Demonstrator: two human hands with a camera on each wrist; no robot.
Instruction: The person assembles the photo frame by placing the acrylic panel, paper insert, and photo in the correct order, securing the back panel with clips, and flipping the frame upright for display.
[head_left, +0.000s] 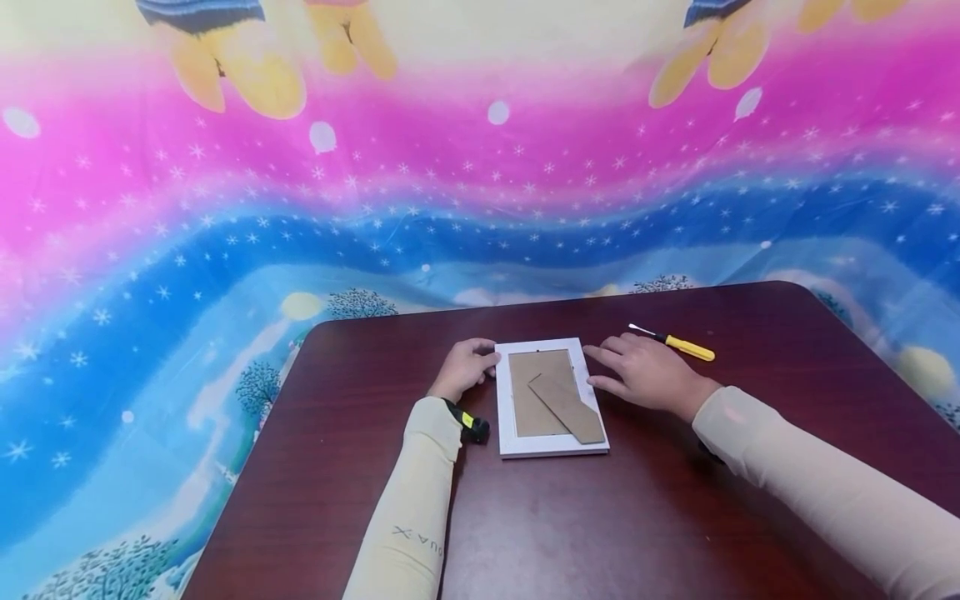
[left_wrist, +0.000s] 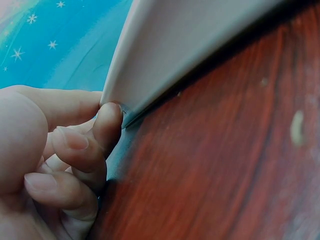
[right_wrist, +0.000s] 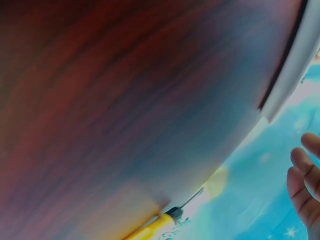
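Head: frame (head_left: 549, 375) against left hand (head_left: 463, 369).

The room type is unclear, but a polished dark-red table (head_left: 555, 525) stands before a colourful snowflake-patterned cloth (head_left: 450, 179).

"What hangs beyond the counter (head_left: 540, 517)?"
"A printed cloth (head_left: 450, 167), pink above blue, with white snowflakes (head_left: 197, 151) and, low down, trees (head_left: 362, 302)."
"And the counter?"
"Dark reddish-brown, far corners rounded, softly shiny on the near side."
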